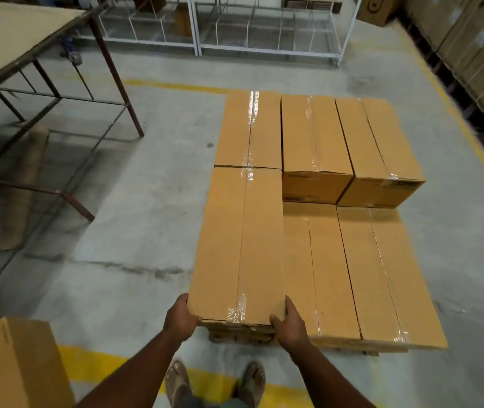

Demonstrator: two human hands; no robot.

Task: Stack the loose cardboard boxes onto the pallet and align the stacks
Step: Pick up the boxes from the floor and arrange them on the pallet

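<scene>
Cardboard everywhere: both hands grip the near end of the top box (239,245), which sits at the near-left corner of the stack on the pallet (371,353). Left hand (179,318) wraps that box's left corner, fingers hidden behind the edge; right hand (290,322) clasps its right corner, thumb on top. Right of that box, two lower boxes (361,275) lie side by side. Beyond it, three more boxes (317,134). One loose box (14,363) stands on the floor, well left of the pallet.
</scene>
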